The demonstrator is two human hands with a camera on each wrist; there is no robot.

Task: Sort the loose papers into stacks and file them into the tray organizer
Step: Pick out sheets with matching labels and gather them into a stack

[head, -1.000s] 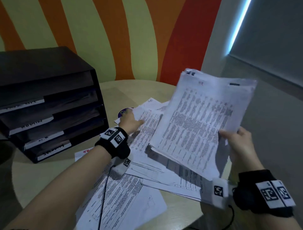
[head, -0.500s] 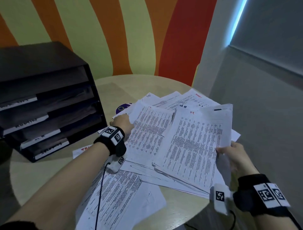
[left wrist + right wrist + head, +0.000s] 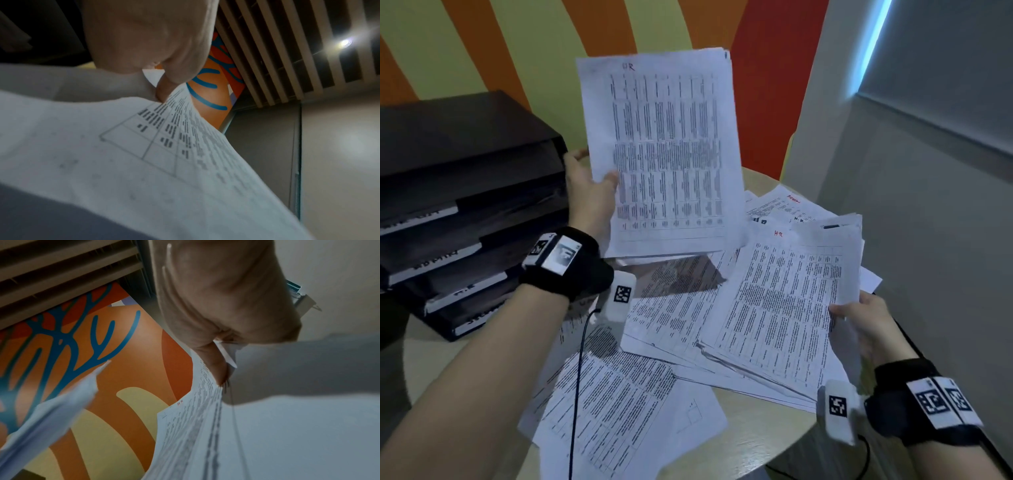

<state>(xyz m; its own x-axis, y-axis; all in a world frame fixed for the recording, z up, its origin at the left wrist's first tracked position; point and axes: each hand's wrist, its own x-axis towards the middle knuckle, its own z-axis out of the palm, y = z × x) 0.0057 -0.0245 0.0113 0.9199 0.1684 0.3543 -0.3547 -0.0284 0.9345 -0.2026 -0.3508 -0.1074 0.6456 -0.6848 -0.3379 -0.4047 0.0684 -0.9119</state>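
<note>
My left hand pinches a thin sheaf of printed sheets by its left edge and holds it upright above the table; red letters mark its top. In the left wrist view the thumb presses on the sheaf. My right hand grips a thicker stack of printed papers by its right edge, tilted just over the pile; its thumb lies on the stack. Loose papers lie spread on the round table. The black tray organizer stands at the left with labelled shelves.
The round beige table ends close in front and at the right. A striped orange, yellow and red wall rises behind. A grey wall stands at the right. A cable runs from my left wrist over the papers.
My left hand has left the pile and lifted a sheaf of sheets upright in front of the organizer. My right hand keeps its stack, lowered from where it was a second ago.
</note>
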